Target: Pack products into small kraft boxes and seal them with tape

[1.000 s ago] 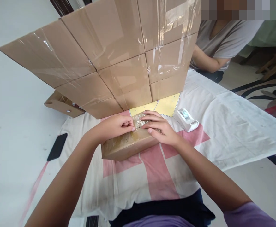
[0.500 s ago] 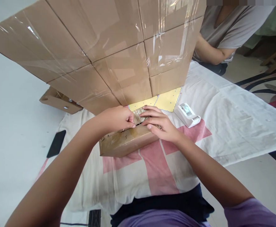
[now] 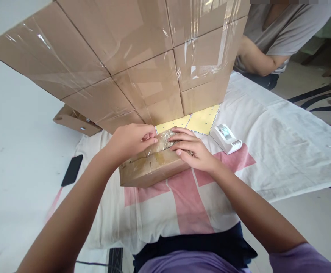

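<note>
A small cardboard box [image 3: 160, 167] lies on the cloth in front of me, with wrinkled, shiny clear packing tape [image 3: 162, 141] over its top. My right hand [image 3: 192, 149] rests on the right end of that top, fingers spread across the tape and the box edge. Over the left part of the box, my left hand [image 3: 137, 140] is closed, thumb against curled fingers. Whatever it pinches, if anything, is hidden or too small to make out.
Behind the box rises a tall stack of taped cardboard boxes [image 3: 148, 79]. A white tape dispenser [image 3: 226, 138] stands to the right, near yellow patterned sheets [image 3: 203, 119]. A black phone [image 3: 72, 170] and an open carton [image 3: 77, 121] are at left. Another person [image 3: 267, 53] is beyond the stack.
My left hand has moved a little left and up, away from my right hand, baring more tape. My right hand stays in place on the box.
</note>
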A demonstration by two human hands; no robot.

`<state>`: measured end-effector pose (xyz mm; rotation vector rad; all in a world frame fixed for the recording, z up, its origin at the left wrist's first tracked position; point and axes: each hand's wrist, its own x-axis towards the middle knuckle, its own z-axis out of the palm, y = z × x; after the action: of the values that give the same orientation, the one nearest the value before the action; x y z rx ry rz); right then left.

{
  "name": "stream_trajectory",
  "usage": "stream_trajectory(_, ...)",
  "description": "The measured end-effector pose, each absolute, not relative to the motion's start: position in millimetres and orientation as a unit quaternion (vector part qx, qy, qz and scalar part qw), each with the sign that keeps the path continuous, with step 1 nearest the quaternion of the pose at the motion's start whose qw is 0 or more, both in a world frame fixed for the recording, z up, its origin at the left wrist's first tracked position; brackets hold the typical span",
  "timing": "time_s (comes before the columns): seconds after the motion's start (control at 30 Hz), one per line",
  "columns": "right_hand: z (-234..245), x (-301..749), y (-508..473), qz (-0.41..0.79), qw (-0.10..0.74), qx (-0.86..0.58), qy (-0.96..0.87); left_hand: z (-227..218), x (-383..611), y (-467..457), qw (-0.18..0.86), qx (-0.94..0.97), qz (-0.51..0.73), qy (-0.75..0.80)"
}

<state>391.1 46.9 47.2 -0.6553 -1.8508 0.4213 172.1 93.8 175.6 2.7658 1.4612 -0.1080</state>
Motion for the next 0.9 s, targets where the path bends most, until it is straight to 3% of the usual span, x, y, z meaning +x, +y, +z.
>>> stream_trajectory(0.1, 47, 391, 45, 0.175, 0.536, -0.277, -0.778, 157, 152, 71, 0.048, 0.918, 0.064, 0.388)
stream_trajectory(0.43, 41, 389, 41, 0.201, 0.554, -0.264, -0.763, 132, 137, 40, 0.082, 0.927, 0.061, 0.36)
stream_trajectory(0.67, 29, 396, 45, 0.294, 0.485, -0.291, -0.77, 132, 131, 33, 0.067, 0.927, 0.109, 0.352)
stream_trajectory(0.9, 30, 408, 51, 0.3, 0.429, -0.327, -0.787, 115, 95, 34, 0.056, 0.878, 0.233, 0.415)
